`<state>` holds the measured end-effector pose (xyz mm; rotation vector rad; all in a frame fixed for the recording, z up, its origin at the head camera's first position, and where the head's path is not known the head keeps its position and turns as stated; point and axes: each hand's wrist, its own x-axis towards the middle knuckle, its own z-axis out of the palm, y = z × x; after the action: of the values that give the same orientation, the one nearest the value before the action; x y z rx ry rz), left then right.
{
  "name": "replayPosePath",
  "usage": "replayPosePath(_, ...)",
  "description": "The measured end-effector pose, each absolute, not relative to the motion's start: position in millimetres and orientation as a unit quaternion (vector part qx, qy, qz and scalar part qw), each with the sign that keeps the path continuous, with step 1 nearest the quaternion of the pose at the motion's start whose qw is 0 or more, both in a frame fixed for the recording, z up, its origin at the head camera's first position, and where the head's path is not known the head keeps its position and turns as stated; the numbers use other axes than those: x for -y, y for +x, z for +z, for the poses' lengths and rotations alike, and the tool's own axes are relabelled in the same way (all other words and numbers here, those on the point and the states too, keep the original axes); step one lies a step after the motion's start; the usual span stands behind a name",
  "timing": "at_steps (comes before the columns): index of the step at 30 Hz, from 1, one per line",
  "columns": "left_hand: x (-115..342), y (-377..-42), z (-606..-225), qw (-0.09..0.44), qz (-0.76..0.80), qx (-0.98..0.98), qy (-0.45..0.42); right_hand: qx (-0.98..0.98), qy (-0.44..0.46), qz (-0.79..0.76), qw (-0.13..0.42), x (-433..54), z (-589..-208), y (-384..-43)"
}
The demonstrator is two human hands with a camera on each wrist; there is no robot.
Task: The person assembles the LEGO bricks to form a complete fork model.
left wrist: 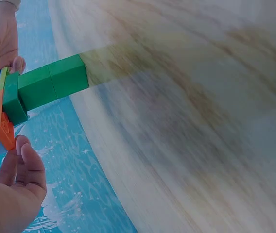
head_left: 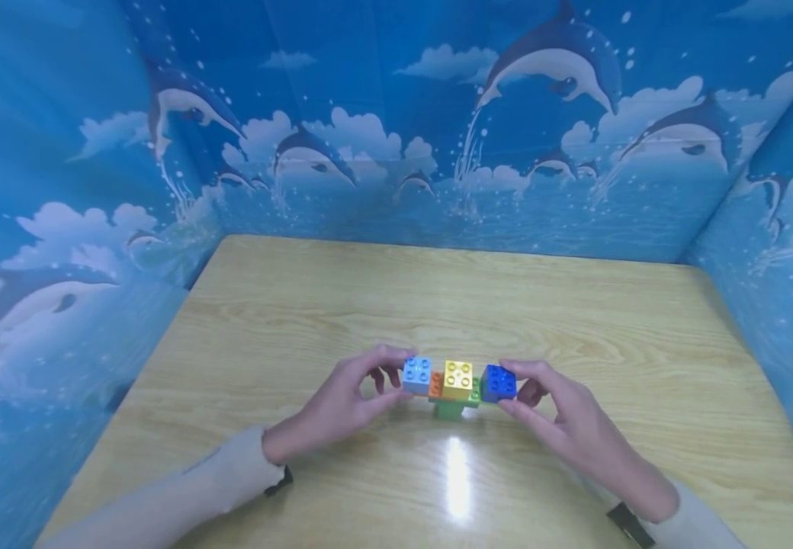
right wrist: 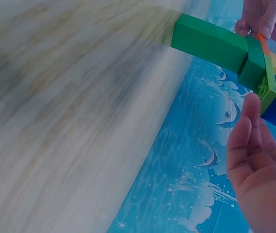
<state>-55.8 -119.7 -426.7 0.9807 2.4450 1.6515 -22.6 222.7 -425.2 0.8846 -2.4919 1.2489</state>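
A toy building-brick structure stands upright on the table. Its column is made of stacked green bricks [left wrist: 53, 80], with a wider green brick [left wrist: 15, 99] across the top. Above that lie an orange plate [head_left: 435, 383] and a light green plate [head_left: 475, 390] side by side. Three bricks top them: light blue [head_left: 416, 374] on the left, yellow [head_left: 457, 380] in the middle, dark blue [head_left: 499, 383] on the right. My left hand [head_left: 362, 389] pinches the light blue brick at the left end. At the other end, my right hand [head_left: 564, 412] pinches the dark blue brick between thumb and fingers.
The wood-grain table [head_left: 287, 305] reaches back to a blue curtain [head_left: 369, 99] printed with dolphins and clouds, which also encloses both sides. A bright light reflection lies on the tabletop in front of the structure.
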Motion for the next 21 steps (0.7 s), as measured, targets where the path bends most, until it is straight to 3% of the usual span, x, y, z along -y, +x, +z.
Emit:
replayPosePath(8,120.0,-57.9,-426.4,0.008,0.513,-0.794,0.327,0.860,0.300,0.402,0.094,-224.9,-424.2,-27.3)
replayPosePath(21,120.4,-70.8,-433.1,-0.124,0.409,-0.782,0.453,0.853,0.354,0.352,0.151,-221.7,-433.5,-37.0)
